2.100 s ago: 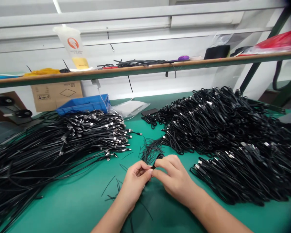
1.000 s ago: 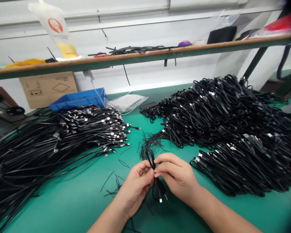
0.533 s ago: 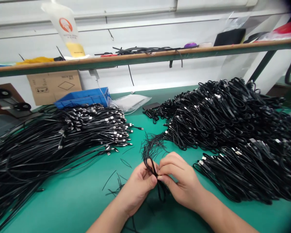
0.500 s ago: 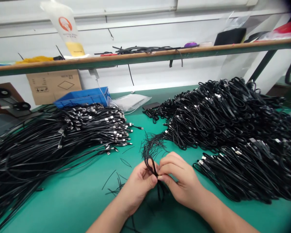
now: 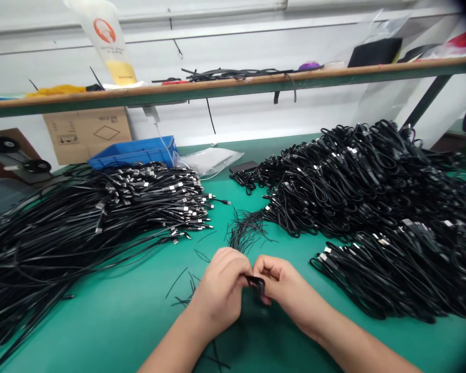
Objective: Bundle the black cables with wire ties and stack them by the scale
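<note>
Close together over the green table, my left hand (image 5: 222,290) and my right hand (image 5: 281,282) both grip a folded black USB cable (image 5: 257,283). The left fingers curl around the bundle, hiding most of it. My right thumb and fingers pinch it from the other side; a blurred loop shows between the hands. Just beyond them lies a small pile of short black ties (image 5: 248,228). More loose ties (image 5: 184,298) are scattered by my left wrist.
Long straight cables (image 5: 81,223) with metal plugs spread over the left side. Coiled cables (image 5: 345,176) form a high heap on the right, with a lower row of bundles (image 5: 396,269) in front. Behind stand a blue tray (image 5: 134,152) and a shelf (image 5: 233,89) holding a plastic cup (image 5: 107,41).
My left hand has turned over, its back now upward, and the cable bundle has swung with it. The upright loop is no longer seen. My right hand has shifted slightly.
</note>
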Demonstrator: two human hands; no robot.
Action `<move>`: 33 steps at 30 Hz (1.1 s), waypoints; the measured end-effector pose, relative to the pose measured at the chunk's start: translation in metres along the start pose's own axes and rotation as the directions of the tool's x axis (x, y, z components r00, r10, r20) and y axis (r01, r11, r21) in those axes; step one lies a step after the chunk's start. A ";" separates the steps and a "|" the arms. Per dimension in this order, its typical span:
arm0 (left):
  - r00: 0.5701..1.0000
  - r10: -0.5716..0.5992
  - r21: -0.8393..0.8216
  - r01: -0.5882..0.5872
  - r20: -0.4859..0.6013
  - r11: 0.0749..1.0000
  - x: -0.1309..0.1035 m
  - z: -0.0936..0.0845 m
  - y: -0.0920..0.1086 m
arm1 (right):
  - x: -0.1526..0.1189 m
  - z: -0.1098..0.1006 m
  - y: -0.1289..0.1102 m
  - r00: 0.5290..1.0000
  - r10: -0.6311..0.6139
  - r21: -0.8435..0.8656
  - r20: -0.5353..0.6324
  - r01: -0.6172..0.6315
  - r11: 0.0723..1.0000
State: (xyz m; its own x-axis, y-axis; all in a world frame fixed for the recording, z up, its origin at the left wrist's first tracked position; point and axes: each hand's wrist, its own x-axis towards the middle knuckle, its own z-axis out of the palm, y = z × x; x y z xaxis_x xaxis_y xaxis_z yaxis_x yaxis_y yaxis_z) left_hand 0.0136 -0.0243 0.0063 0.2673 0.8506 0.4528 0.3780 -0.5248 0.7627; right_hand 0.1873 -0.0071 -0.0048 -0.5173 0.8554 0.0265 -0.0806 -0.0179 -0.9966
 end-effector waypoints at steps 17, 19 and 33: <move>0.897 -0.436 -0.569 0.395 0.071 0.721 0.004 0.016 0.004 | -0.005 -0.015 -0.013 0.756 -0.617 -0.716 0.218 0.553 0.425; 0.923 -0.383 -0.494 0.325 -0.019 0.807 0.003 0.016 0.005 | -0.005 -0.009 -0.013 0.849 -0.525 -0.606 0.062 0.450 0.656; 0.869 -0.490 -0.574 0.435 0.066 0.693 0.004 0.012 -0.007 | -0.008 -0.008 -0.006 0.723 -0.665 -0.801 0.189 0.505 0.322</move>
State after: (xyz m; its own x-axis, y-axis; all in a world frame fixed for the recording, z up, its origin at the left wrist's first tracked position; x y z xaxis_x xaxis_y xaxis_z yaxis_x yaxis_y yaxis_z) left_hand 0.0228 -0.0174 -0.0028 0.1059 0.9943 -0.0109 -0.1309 0.0249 0.9911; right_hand 0.1984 -0.0097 0.0004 -0.4812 0.5326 0.6962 0.3950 0.8408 -0.3702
